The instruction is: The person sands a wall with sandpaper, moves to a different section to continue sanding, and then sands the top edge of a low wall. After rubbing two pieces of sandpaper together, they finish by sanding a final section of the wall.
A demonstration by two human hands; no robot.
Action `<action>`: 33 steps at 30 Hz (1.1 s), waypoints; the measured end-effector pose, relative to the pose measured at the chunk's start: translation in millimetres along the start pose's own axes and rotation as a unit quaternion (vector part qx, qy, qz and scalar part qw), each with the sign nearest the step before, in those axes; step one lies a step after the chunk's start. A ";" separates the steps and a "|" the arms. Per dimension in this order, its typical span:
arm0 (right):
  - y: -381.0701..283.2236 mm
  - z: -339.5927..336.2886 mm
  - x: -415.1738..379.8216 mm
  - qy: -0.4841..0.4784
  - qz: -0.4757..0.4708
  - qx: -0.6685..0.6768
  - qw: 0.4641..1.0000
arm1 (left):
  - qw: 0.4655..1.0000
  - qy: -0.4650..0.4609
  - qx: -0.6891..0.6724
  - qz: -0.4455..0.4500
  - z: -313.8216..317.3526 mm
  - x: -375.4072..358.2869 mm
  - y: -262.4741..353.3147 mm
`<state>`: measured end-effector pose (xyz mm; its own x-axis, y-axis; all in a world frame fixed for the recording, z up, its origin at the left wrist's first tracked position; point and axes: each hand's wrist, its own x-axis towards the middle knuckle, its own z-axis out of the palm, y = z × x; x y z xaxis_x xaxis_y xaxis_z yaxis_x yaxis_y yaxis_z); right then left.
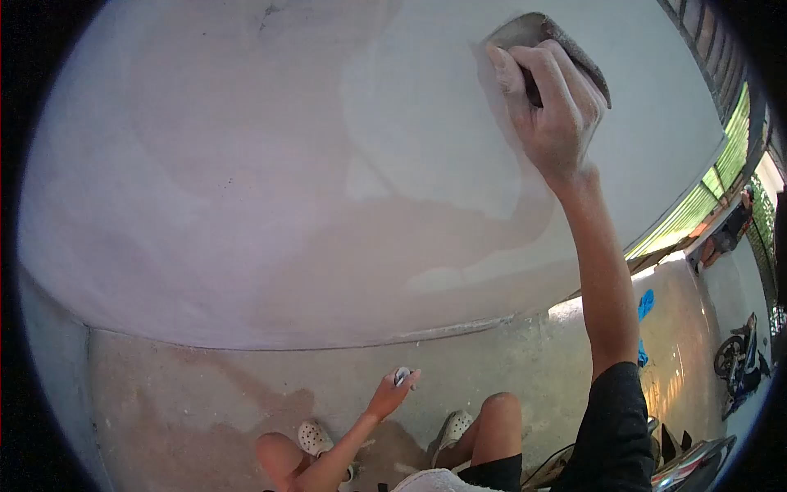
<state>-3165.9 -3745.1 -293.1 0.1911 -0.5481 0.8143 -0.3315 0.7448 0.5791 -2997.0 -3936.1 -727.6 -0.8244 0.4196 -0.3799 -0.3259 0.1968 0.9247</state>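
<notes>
A pale grey wall [246,164] takes up most of the head view, with darker patches and shadows across it. High at the upper right, my right hand [557,107] is closed on a worn grey sheet of sandpaper [525,31], which lies against the wall. Its edge curls up beside my knuckles, and whitish dust coats the fingers. Low in the middle, over the floor, my left hand [392,395] is closed around a small whitish, roundish object [401,376]. Its kind is too small to tell, and the hand is apart from the wall.
Below the wall runs a concrete floor [344,361], with my knees and light clogs [313,439] near its base. On the right are a blue cloth-like thing [646,305], a motorbike [738,361] and another person [728,230] farther off. Vehicle parts [697,463] stand close at the lower right.
</notes>
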 end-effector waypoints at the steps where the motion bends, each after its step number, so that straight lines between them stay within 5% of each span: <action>1: -4.1 -0.6 -3.6 -0.004 0.006 0.001 1.000 | 1.000 -0.002 0.001 -0.007 -0.5 -6.6 -2.4; 7: -63.5 2.3 -53.2 -0.045 0.067 0.064 0.995 | 1.000 0.005 -0.007 -0.014 7.1 -28.3 2.3; 12: -87.6 -11.8 -71.4 -0.208 0.012 0.089 0.974 | 0.992 -0.031 0.077 0.091 10.5 -56.8 30.6; 16: -26.1 -10.2 27.4 -0.115 0.032 0.096 0.988 | 0.977 0.012 0.110 0.180 -8.1 -72.6 43.3; 18: 4.3 -5.4 75.9 -0.052 -0.064 0.073 0.994 | 0.975 0.018 0.119 0.186 -14.7 -78.3 50.8; 20: 12.7 6.4 94.7 -0.046 -0.058 0.062 0.995 | 0.970 0.032 0.126 0.203 -17.1 -84.9 62.2; 22: 4.3 14.3 92.3 -0.048 -0.043 0.052 0.997 | 0.967 0.040 0.132 0.212 -18.9 -86.4 62.8; 24: -15.3 19.6 79.4 0.006 0.102 0.061 0.993 | 0.964 0.032 0.127 0.232 -18.5 -83.2 57.2; 29: -55.7 29.1 33.5 0.022 0.150 0.069 0.986 | 0.943 0.053 0.195 0.266 -15.2 -92.2 72.2; 33: -101.9 22.6 -19.0 -0.065 0.182 0.072 0.979 | 0.931 0.026 0.246 0.269 -13.0 -94.0 83.6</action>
<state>-3156.7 -3819.2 -368.5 -0.0786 -0.3075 0.9483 -0.4839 0.8434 0.2334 -2952.8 -3970.7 -614.2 -0.8325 0.5335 0.1494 0.3824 0.3581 0.8518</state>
